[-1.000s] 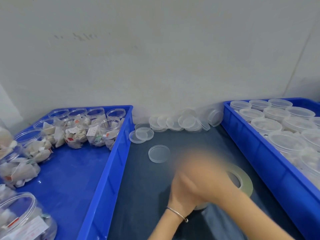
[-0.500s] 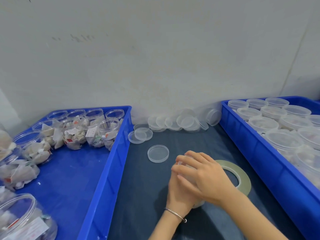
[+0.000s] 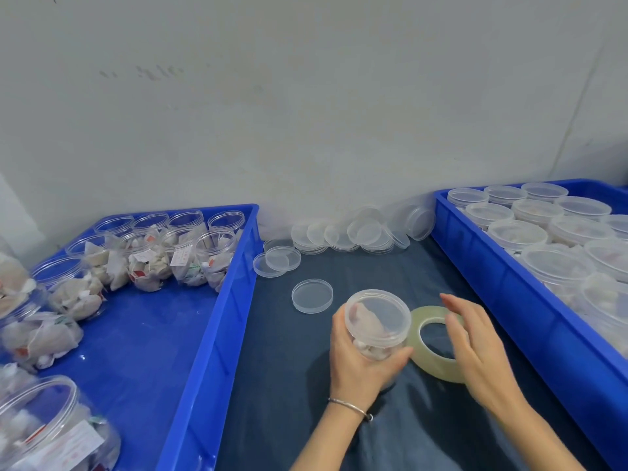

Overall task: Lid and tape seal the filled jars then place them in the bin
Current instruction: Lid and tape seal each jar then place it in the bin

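My left hand (image 3: 360, 363) grips a clear filled jar (image 3: 377, 322) with its lid on, tilted toward me above the dark cloth. My right hand (image 3: 475, 348) hovers just right of the jar with straight, relaxed fingers, holding nothing, over a roll of clear tape (image 3: 433, 341) that lies flat on the cloth. One loose clear lid (image 3: 312, 296) lies left of the jar. A blue bin (image 3: 530, 311) on the right holds several lidded jars (image 3: 557, 263). A blue bin (image 3: 217, 317) on the left holds several filled jars without lids (image 3: 149, 263).
A heap of spare clear lids (image 3: 356, 232) lies against the wall between the bins, and two more lids (image 3: 277, 260) lie near the left bin's corner. The grey wall stands close behind. A dark blue cloth (image 3: 292, 385) covers the table.
My right hand has lifted off the jar's lid and moved right, over the tape roll. The left hand keeps its hold and has tilted the jar, now plainly visible.
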Demonstrator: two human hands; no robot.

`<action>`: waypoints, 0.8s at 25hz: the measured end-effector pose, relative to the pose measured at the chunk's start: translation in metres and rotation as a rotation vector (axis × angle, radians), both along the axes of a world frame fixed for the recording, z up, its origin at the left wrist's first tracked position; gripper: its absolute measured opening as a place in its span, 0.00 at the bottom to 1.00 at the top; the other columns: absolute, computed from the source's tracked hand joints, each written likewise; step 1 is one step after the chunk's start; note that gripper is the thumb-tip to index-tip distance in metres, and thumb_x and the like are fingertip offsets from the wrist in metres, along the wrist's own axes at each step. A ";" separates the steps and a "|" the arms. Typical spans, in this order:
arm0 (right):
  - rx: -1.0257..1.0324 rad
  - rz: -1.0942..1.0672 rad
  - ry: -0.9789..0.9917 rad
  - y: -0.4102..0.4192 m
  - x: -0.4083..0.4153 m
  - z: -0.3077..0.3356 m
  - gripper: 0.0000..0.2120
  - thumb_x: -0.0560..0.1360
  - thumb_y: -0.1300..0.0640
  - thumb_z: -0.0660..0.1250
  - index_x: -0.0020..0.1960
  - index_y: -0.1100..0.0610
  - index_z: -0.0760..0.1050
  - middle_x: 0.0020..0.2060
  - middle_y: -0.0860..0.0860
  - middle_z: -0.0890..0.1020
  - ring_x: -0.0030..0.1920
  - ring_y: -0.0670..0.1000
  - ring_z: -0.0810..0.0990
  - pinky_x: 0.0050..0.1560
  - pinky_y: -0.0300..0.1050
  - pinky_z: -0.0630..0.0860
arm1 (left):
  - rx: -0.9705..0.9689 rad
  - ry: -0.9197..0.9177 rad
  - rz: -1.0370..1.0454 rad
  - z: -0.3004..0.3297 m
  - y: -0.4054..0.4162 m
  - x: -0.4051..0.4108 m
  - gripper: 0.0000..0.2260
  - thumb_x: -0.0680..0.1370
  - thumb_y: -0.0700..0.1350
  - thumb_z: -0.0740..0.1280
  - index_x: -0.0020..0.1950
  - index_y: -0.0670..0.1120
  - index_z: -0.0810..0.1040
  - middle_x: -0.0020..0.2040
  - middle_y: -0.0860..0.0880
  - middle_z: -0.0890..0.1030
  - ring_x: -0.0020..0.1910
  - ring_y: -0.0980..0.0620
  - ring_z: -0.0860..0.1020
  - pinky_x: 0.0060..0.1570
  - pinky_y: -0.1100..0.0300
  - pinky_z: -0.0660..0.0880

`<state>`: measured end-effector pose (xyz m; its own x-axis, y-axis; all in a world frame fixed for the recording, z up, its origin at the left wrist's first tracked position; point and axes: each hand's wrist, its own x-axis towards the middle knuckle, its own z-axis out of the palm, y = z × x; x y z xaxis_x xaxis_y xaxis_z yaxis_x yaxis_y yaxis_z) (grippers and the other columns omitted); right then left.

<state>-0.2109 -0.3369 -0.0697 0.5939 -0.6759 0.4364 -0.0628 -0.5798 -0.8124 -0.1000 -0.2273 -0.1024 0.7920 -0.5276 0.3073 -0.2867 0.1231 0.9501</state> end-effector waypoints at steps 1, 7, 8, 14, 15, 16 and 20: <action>0.013 0.014 0.073 -0.005 -0.009 -0.007 0.13 0.79 0.52 0.58 0.63 0.43 0.66 0.63 0.45 0.72 0.65 0.46 0.69 0.58 0.39 0.68 | -0.042 0.012 0.041 -0.002 0.003 0.004 0.39 0.56 0.42 0.83 0.61 0.54 0.69 0.59 0.57 0.75 0.58 0.69 0.71 0.58 0.75 0.67; -0.405 0.386 0.214 0.012 0.020 0.019 0.30 0.73 0.37 0.62 0.72 0.34 0.56 0.74 0.35 0.54 0.75 0.39 0.48 0.71 0.32 0.50 | -0.030 0.027 -0.056 -0.010 0.000 0.012 0.31 0.63 0.41 0.79 0.61 0.49 0.70 0.58 0.53 0.78 0.56 0.61 0.78 0.55 0.65 0.75; -0.504 0.415 0.285 0.013 0.032 0.028 0.28 0.73 0.37 0.62 0.71 0.33 0.58 0.74 0.37 0.55 0.75 0.39 0.47 0.71 0.35 0.51 | 0.012 0.048 -0.102 -0.004 0.001 0.016 0.24 0.69 0.38 0.76 0.61 0.48 0.70 0.57 0.51 0.78 0.54 0.59 0.79 0.54 0.60 0.77; -0.766 0.190 0.340 0.037 0.055 0.032 0.17 0.73 0.42 0.58 0.55 0.43 0.80 0.56 0.47 0.80 0.54 0.52 0.79 0.40 0.42 0.76 | 0.261 -0.414 0.134 0.011 0.000 0.007 0.12 0.77 0.47 0.50 0.55 0.43 0.66 0.48 0.43 0.81 0.53 0.43 0.68 0.54 0.52 0.63; -0.782 0.155 0.327 0.040 0.055 0.030 0.17 0.72 0.43 0.57 0.52 0.45 0.81 0.52 0.48 0.81 0.50 0.53 0.80 0.37 0.42 0.76 | 0.304 -0.523 0.085 0.015 0.002 0.000 0.15 0.80 0.45 0.42 0.54 0.42 0.66 0.48 0.42 0.81 0.53 0.42 0.69 0.53 0.52 0.63; -0.797 0.113 0.307 0.041 0.056 0.028 0.17 0.72 0.44 0.57 0.51 0.46 0.82 0.51 0.49 0.82 0.48 0.54 0.81 0.35 0.42 0.76 | 0.354 -0.540 0.069 0.019 0.005 -0.002 0.21 0.81 0.44 0.35 0.54 0.42 0.67 0.47 0.42 0.81 0.52 0.43 0.70 0.53 0.52 0.63; -0.515 0.230 0.167 0.035 0.051 0.025 0.19 0.76 0.43 0.58 0.64 0.45 0.76 0.61 0.46 0.76 0.61 0.47 0.75 0.55 0.42 0.74 | 0.194 -0.202 0.021 0.021 -0.001 -0.002 0.11 0.77 0.53 0.59 0.54 0.48 0.67 0.47 0.52 0.81 0.50 0.52 0.78 0.51 0.65 0.68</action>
<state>-0.1595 -0.3020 -0.0449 0.7890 -0.2474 0.5624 0.0086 -0.9108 -0.4128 -0.1022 -0.2278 -0.0816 0.7366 -0.5757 0.3549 -0.4732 -0.0637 0.8787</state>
